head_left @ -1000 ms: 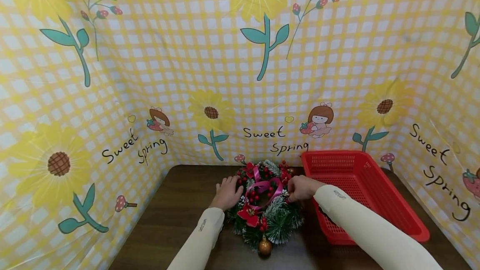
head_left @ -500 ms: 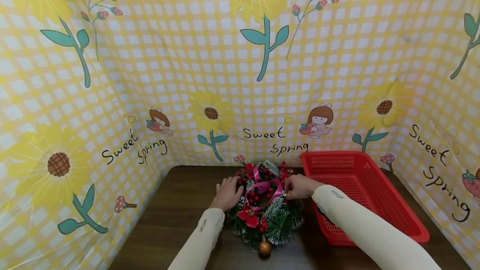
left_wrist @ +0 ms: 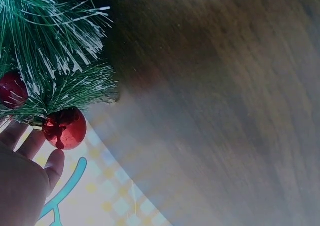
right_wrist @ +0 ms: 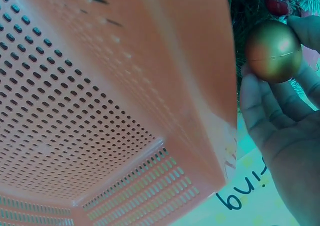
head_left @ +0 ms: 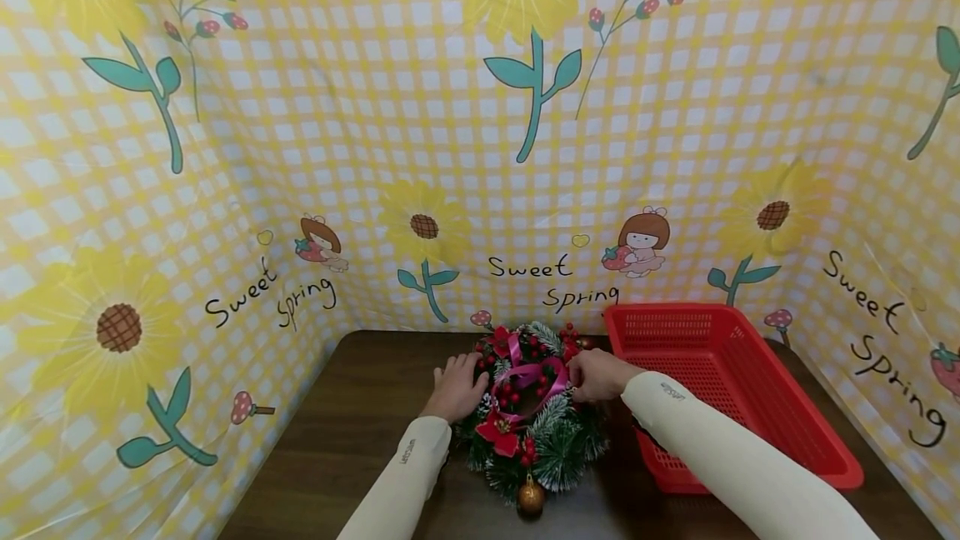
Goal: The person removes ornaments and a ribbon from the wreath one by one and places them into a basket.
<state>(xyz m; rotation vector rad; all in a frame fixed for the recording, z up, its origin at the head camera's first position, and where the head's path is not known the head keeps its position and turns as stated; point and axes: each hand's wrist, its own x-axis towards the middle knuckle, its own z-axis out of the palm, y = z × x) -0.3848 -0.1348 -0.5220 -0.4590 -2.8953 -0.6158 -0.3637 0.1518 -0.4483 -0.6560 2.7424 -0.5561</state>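
A green Christmas wreath [head_left: 558, 444], dressed with red flowers, berries, frosted sprigs and a pink ribbon [head_left: 525, 373], lies at the middle of the table. My left hand [head_left: 453, 387] rests on its left side, fingers nearly straight among the greenery. Close by those fingers hangs a shiny red bauble [left_wrist: 65, 128] in the left wrist view. At the wreath's right side, my right hand [head_left: 600, 375] curls round a gold bauble [right_wrist: 274, 50]; thumb and fingers surround it in the right wrist view, while the head view hides it. Another gold bauble [head_left: 530, 496] lies at the front of the wreath.
A red perforated plastic basket [head_left: 780, 407] stands on the right of the brown table [head_left: 315, 448], below my right forearm. A yellow checked cloth [head_left: 360, 107] with flower prints encloses the back and sides.
My right hand has shifted slightly left, closer over the wreath's right side. The left hand keeps its place, and the wreath stays where it was.
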